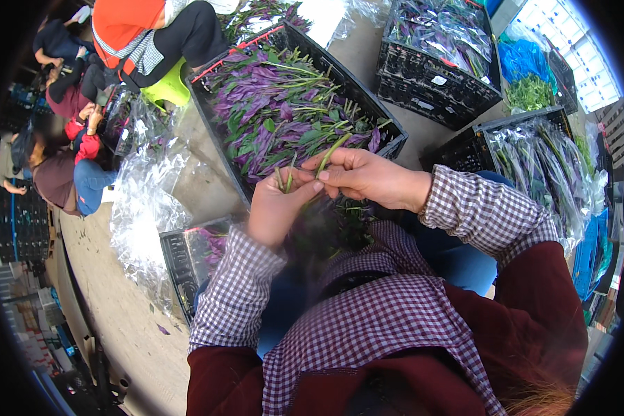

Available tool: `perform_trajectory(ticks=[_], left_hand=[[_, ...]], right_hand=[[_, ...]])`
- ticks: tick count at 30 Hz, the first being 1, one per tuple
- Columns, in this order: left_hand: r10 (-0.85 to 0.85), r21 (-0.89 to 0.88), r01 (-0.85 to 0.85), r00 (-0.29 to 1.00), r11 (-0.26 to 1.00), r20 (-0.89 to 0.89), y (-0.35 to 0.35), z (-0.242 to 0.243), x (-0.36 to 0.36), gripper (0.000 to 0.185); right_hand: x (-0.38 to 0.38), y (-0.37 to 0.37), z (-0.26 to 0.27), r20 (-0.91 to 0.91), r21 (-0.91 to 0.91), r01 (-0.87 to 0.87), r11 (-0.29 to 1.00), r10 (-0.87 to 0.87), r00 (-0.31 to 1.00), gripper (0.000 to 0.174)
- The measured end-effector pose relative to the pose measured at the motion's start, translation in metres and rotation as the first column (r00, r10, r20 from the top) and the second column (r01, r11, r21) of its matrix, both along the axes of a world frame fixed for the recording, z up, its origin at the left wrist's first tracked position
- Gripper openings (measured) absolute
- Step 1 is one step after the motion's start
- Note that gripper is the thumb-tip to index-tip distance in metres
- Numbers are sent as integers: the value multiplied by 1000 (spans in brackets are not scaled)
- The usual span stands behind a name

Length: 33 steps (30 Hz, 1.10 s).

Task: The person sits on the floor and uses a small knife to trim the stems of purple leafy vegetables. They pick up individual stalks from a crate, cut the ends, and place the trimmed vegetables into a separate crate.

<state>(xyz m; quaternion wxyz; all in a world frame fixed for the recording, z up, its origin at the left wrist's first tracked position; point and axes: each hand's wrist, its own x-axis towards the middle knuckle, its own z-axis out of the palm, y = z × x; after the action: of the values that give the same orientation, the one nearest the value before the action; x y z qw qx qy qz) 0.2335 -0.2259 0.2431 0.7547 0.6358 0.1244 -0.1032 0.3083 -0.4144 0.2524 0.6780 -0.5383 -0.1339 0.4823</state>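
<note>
My left hand [282, 200] grips a few green stems [290, 179] between thumb and fingers, with leaves hanging below, blurred and dark. My right hand [361, 171] pinches a thicker green stem [333, 154] close beside the left hand's fingertips. Both hands are raised at the near edge of a black plastic crate [312, 44] with a red strip on its rim. Purple and green leafy stems [275, 112] fill that crate, many cut ends towards the upper right. More dark leaves [348, 223] lie below my hands, partly hidden by them.
Clear plastic film [145, 208] lies on the floor at left beside a smaller black crate [179, 265]. Stacked crates of bagged stems [437, 78] stand upper right; bagged stems [546, 171] fill another crate at right. A person in orange [127, 23] sits by a green stool [169, 88]; others sit left.
</note>
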Motion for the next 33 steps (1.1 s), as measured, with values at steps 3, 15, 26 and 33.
perform_trajectory(ticks=[3,15,26,33], left_hand=[[59,-39,-66,985,997,-164,0,8,-7,7],[37,-259,-49,998,965,-51,106,24,-5,21],[-54,-138,47,998,989,-43,96,18,34,23],[27,149,-40,996,988,86,79,19,41,15]], right_hand=[[-8,2,-3,-9,-24,30,999,-30,1000,32],[17,-37,-9,521,-762,-233,604,786,332,46],[130,-76,-48,662,-730,384,566,725,190,31],[104,-61,19,961,-274,270,923,271,49,22]])
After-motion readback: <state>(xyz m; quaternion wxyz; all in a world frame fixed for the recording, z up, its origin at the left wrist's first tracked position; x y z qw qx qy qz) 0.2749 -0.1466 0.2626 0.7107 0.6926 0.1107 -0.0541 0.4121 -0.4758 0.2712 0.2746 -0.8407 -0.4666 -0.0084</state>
